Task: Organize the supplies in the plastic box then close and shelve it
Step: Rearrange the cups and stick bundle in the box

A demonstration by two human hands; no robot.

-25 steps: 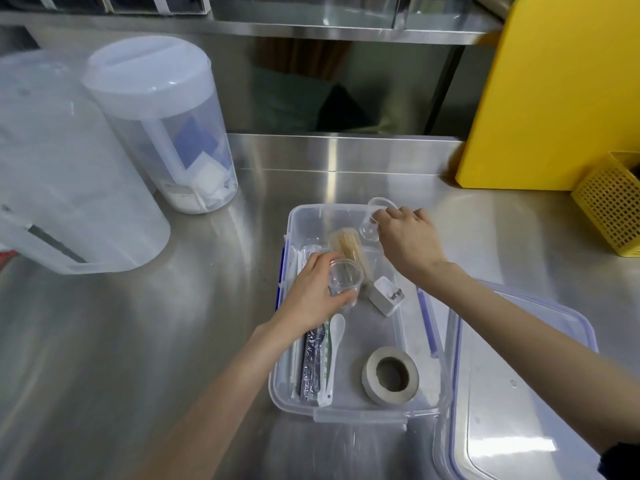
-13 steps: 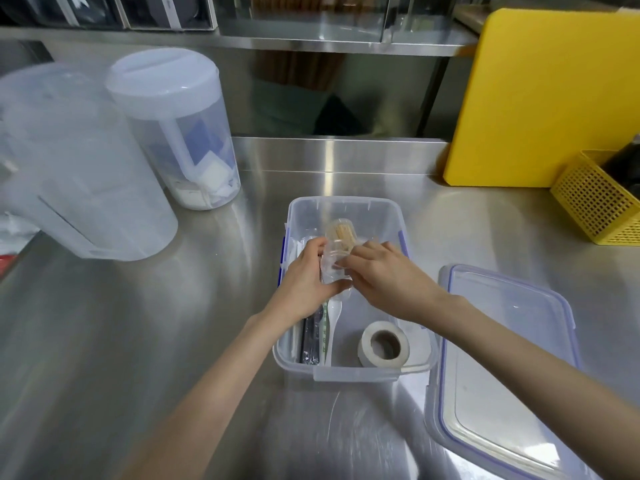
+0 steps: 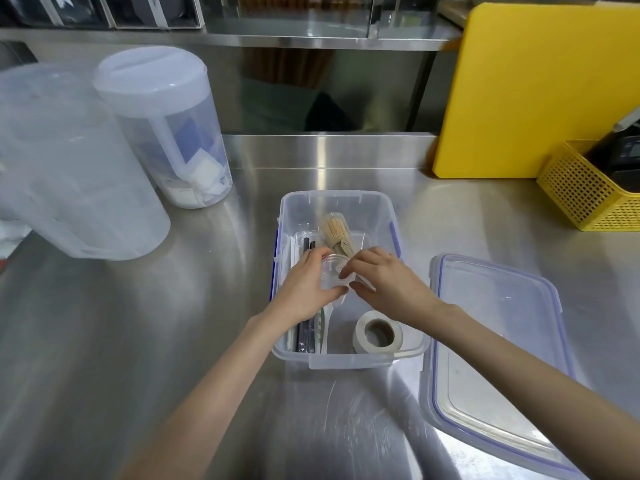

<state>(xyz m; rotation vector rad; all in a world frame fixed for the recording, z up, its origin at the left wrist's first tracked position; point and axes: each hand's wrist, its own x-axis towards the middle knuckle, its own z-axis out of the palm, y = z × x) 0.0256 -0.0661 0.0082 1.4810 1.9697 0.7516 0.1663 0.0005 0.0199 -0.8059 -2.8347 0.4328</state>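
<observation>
Both grips meet over the middle of the plastic box (image 3: 337, 206), seen from the head view. Left hand (image 3: 304, 289), fingers curled, holds a small clear cup (image 3: 334, 271) from its left side, thumb under the near rim. Right hand (image 3: 384, 282) pinches the same cup from the right, fingertips on its rim; whether a second cup is nested inside cannot be told.

Contents of the open box: a bundle of toothpicks (image 3: 334, 228) lying tilted toward the far end, just beyond the cup; dark wrapped sticks (image 3: 304, 336) and a white plastic spoon (image 3: 327, 323) along the left wall, partly hidden under the left wrist; a roll of pale tape (image 3: 378, 336) lying flat in the near right corner.

The box stands on the steel surface (image 3: 138, 323), its blue side latches hanging down. Its lid (image 3: 491, 341), clear with a blue seal, lies on the surface just to the right of the box.

Far left: two translucent pitchers (image 3: 166, 126) standing side by side. Far right: a yellow cutting board (image 3: 540, 88) leaning upright, and a yellow mesh basket (image 3: 588, 192) beside it.
</observation>
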